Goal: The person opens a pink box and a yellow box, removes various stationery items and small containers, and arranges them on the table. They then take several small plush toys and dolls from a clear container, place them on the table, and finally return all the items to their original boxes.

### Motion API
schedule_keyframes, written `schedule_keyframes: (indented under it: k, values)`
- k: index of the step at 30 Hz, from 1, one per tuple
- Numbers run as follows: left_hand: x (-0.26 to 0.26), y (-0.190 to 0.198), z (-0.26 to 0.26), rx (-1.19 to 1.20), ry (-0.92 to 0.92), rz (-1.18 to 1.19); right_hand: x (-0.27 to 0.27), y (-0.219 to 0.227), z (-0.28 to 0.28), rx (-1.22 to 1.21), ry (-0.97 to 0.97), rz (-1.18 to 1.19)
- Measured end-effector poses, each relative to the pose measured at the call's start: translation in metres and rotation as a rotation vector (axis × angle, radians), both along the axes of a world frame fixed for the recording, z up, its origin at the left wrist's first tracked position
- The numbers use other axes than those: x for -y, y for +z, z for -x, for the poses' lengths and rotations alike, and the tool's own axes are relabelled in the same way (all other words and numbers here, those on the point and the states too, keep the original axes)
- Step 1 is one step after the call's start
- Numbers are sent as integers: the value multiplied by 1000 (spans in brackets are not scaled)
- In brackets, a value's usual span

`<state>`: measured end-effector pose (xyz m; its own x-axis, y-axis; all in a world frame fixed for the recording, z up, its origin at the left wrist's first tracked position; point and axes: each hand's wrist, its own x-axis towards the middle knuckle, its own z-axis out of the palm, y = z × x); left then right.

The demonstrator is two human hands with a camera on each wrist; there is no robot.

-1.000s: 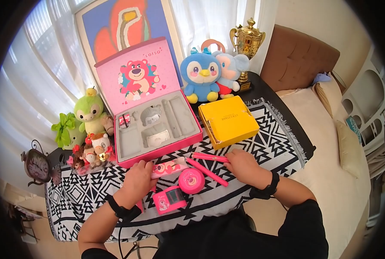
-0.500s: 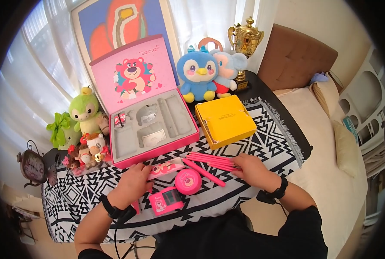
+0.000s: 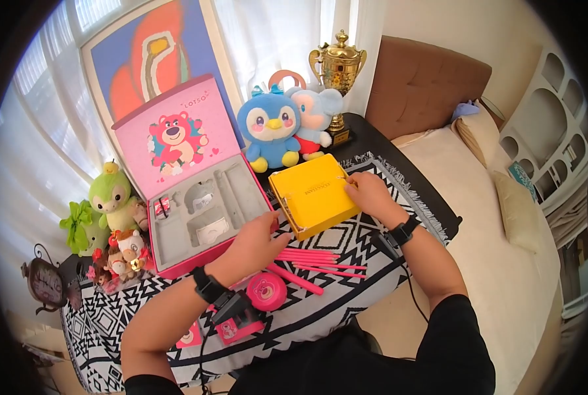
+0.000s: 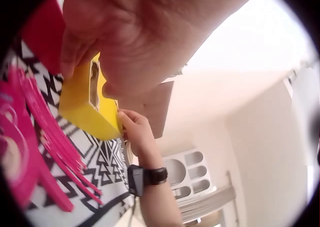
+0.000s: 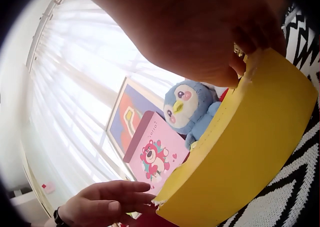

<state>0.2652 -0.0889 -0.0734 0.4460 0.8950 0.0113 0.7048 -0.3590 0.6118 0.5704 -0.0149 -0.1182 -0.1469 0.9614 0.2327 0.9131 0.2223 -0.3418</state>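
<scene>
A yellow box (image 3: pixel 314 204) sits on the patterned cloth, its lid on. My right hand (image 3: pixel 371 197) grips its right side, thumb at the lid's edge; the right wrist view shows those fingers over the box's rim (image 5: pixel 250 69). My left hand (image 3: pixel 260 238) is at the box's left front corner, fingers extended, just beside it in the right wrist view. Below my left hand lie several thin pink pencils (image 3: pixel 327 257), a thicker pink stick (image 3: pixel 300 280) and a round pink case (image 3: pixel 266 291). My left wrist partly hides a pink block (image 3: pixel 231 330).
Left of the yellow box stands an open pink gift box (image 3: pixel 195 263) with a bear-printed lid (image 3: pixel 179 138) and grey moulded insert. A blue penguin plush (image 3: pixel 271 128) and gold trophy (image 3: pixel 339 72) are behind. Green and brown plush toys (image 3: pixel 113 197) stand at left, a bed (image 3: pixel 452 191) at right.
My right hand has let go of the pink pencils and moved up to the yellow box. My left hand has left the bear-printed strip and moved right, toward the box's left side. The view has shifted right.
</scene>
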Motion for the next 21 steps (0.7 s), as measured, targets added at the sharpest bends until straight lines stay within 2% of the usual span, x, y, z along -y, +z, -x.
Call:
schedule_keyframes:
  k: [2, 3, 4, 6, 7, 10, 12, 15, 19, 21]
  values:
    - [-7, -5, -17, 176, 159, 224, -9, -1, -2, -168, -88, 93]
    - [-17, -16, -21, 208, 131, 289, -15, -5, -5, -212, -70, 14]
    - [-23, -28, -24, 204, 126, 290, -20, -7, -8, -216, -76, 14]
    - [-29, -39, -34, 410, 134, 306, -26, -6, -9, -177, -37, 105]
    - [-31, -45, -37, 407, 132, 307, -25, -5, -8, -180, -39, 105]
    - [-36, -43, -47, 517, 249, 401, -20, 0, -4, -120, -55, 81]
    - [-43, -40, -55, 588, 443, 510, -17, 3, -2, -109, -63, 97]
    - [-49, -29, -63, 566, 516, 572, -19, -6, -10, -115, -59, 54]
    - [-51, -31, -70, 480, 436, 456, -6, -1, -18, -157, -54, 94]
    - [-60, -41, -71, 133, 236, 4, -1, -3, -22, -147, -25, 88]
